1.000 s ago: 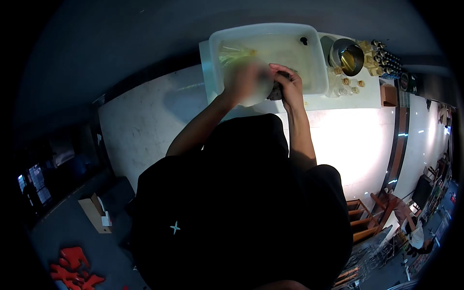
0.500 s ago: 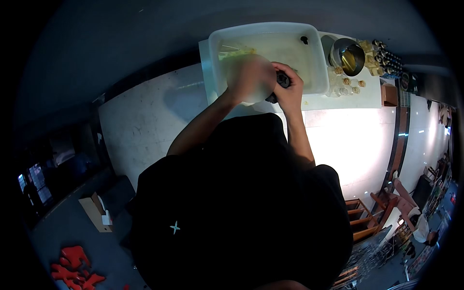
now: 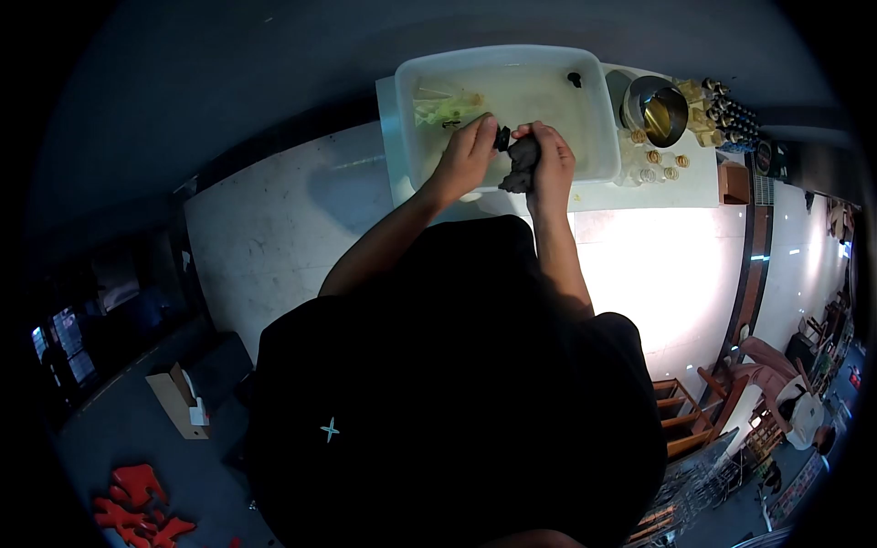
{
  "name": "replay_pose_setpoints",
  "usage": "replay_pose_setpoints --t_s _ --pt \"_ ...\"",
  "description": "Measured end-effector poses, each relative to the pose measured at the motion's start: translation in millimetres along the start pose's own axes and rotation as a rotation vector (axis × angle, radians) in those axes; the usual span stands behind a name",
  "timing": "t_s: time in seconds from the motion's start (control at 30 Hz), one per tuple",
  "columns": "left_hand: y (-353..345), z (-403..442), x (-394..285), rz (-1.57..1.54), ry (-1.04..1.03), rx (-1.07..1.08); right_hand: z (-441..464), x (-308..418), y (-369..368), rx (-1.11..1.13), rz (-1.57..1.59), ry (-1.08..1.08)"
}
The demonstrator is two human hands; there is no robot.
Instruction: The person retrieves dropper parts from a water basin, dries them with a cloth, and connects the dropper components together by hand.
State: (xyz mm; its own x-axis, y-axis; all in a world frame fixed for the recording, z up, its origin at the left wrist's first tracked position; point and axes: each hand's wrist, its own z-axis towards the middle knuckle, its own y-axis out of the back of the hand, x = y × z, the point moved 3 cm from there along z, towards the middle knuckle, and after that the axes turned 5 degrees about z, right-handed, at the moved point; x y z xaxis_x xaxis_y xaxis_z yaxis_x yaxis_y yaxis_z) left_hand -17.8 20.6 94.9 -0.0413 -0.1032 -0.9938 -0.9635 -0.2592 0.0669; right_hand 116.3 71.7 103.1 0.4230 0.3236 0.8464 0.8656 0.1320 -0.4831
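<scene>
Over the near side of a translucent white tub (image 3: 614,137), my two hands work close together. Between the closed fingers of my left hand (image 3: 464,163) is a small black piece (image 3: 501,138), possibly a cap; its exact kind is too small to tell. My right hand (image 3: 553,164) grips a crumpled dark grey cloth (image 3: 521,164), which hangs toward the tub's near rim. The black piece and the cloth are nearly touching. Clear and greenish items (image 3: 446,106) lie at the left inside the tub, and another black piece (image 3: 574,79) is at its far right.
Right of the tub stand a metal pot (image 3: 656,110), several small glass jars with gold rims (image 3: 671,164) and rows of dark-topped bottles (image 3: 726,114). A brown box (image 3: 734,182) is beyond the table edge. A person (image 3: 793,393) is at the lower right.
My left hand was blurred by motion against the right and is now steadier, showing the black piece. The cloth, bunched in my right hand before, now hangs looser.
</scene>
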Motion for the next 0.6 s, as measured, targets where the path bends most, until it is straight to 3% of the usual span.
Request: replay_pose_setpoints --t_s 0.1,0.23,0.4,0.43,0.5,0.57,0.6 --pt "-1.1 1.1 11.9 -0.324 0.142 0.083 2.8 -1.4 9.7 0.020 0.536 -0.287" --pt "-0.8 2.4 24.8 -0.679 0.299 0.182 6.8 -4.1 13.3 -0.003 0.553 -0.304" --pt "0.0 4.1 44.3 -0.634 0.336 0.218 3.6 -12.2 -2.1 -0.047 0.211 0.008" --pt "-0.2 4.0 46.2 -0.579 0.329 0.219 -1.8 -8.2 -7.9 0.001 -0.054 0.128" --pt "-13.5 0.6 42.4 -0.544 0.465 -0.061 -14.6 1.0 -21.5 0.092 -0.587 0.367" --pt "-16.3 -1.9 44.5 -0.516 0.520 -0.086 -11.8 -8.9 -20.9 0.104 -0.578 0.367" --pt "-8.0 -3.0 56.6 -0.508 0.505 0.022 -8.7 -9.6 -19.6 0.102 -0.533 0.334"
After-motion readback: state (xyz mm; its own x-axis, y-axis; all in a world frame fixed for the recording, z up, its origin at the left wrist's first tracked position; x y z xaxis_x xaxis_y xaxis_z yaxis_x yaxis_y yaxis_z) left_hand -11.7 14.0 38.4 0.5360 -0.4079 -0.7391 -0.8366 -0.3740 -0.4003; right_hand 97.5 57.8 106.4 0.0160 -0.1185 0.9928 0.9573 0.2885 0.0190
